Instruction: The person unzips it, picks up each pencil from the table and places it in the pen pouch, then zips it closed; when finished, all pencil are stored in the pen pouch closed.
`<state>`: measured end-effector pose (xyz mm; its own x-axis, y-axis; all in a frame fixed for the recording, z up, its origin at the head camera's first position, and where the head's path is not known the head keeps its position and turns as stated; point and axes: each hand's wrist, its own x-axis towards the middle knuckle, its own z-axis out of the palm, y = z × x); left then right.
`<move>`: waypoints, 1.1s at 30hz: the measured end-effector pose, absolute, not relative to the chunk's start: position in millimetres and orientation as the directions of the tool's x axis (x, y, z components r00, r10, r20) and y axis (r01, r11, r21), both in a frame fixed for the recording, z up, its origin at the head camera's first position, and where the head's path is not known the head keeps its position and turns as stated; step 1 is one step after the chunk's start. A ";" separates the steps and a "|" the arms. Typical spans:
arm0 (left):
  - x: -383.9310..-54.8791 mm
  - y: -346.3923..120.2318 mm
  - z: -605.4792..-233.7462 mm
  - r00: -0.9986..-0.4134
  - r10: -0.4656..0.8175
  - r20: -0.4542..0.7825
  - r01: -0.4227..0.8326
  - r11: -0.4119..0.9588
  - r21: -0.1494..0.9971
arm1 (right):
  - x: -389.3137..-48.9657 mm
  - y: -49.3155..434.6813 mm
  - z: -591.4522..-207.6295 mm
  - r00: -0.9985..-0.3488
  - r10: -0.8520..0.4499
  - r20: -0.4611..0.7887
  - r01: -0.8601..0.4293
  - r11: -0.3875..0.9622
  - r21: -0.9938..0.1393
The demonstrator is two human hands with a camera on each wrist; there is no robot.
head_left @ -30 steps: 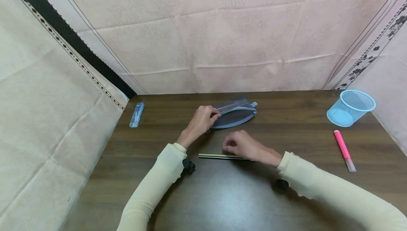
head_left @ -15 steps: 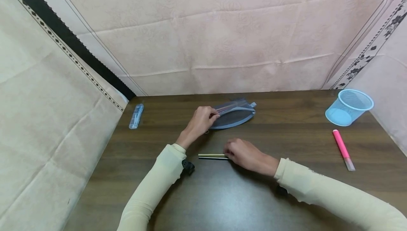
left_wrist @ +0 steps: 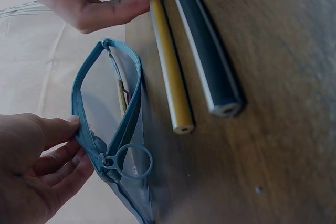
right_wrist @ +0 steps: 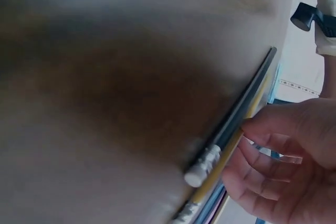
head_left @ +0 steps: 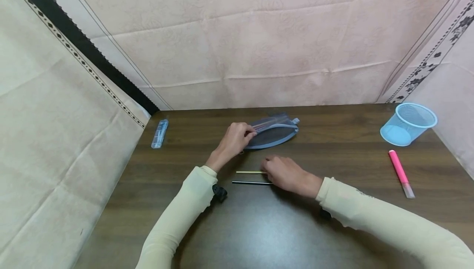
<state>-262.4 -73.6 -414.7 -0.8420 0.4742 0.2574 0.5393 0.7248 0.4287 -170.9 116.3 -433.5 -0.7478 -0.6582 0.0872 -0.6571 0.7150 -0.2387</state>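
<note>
My left hand (head_left: 232, 142) pinches the edge of a blue zip pencil pouch (head_left: 273, 138) near its zipper end. In the left wrist view the pouch's mouth gapes, with a ring-shaped zipper pull (left_wrist: 149, 163) hanging from it and slim items inside. My right hand (head_left: 286, 174) pinches a yellow pencil (left_wrist: 170, 72) between thumb and fingers. Beside it a black pencil (left_wrist: 210, 51) lies on the table, parallel and apart from the yellow one. Metal ferrules with erasers show on both pencils in the right wrist view.
On the brown table (head_left: 207, 228) a blue mesh cup (head_left: 407, 125) stands at the back right, with a pink marker (head_left: 400, 172) in front of it. A clear blue flat case (head_left: 159, 133) lies at the back left. Cloth hangs behind.
My right hand has come down onto the pencils and taken the yellow one, shifting it away from the black one toward the pouch. My left hand stays on the pouch.
</note>
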 end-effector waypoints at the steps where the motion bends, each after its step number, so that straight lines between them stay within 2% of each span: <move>1: -262.5 -73.5 -414.7 -0.842 0.474 0.259 0.540 0.724 0.429 | -172.7 116.8 -432.7 -0.744 -0.664 0.075 -0.661 0.714 -0.233; 7: -263.1 -72.9 -415.4 -0.840 0.473 0.264 0.542 0.726 0.423 | -185.8 120.6 -431.4 -0.705 -0.709 0.020 -0.698 0.689 -0.195; 10: -263.2 -72.7 -416.1 -0.842 0.472 0.260 0.539 0.732 0.416 | -190.1 123.0 -429.5 -0.691 -0.722 -0.008 -0.705 0.677 -0.212; 18: -263.4 -73.1 -415.4 -0.841 0.473 0.262 0.541 0.732 0.415 | -196.0 131.0 -414.5 -0.671 -0.741 -0.037 -0.652 0.613 -0.447; 23: -263.3 -73.6 -415.1 -0.845 0.471 0.254 0.535 0.733 0.419 | -195.3 137.4 -404.8 -0.664 -0.743 -0.082 -0.603 0.597 -0.529; 29: -263.9 -72.9 -414.5 -0.844 0.470 0.259 0.537 0.732 0.419 | -196.0 146.7 -398.5 -0.698 -0.700 -0.152 -0.481 0.615 -0.625; 33: -263.7 -72.2 -414.5 -0.845 0.468 0.259 0.535 0.735 0.417 | -200.4 153.8 -400.7 -0.698 -0.665 -0.266 -0.279 0.595 -0.754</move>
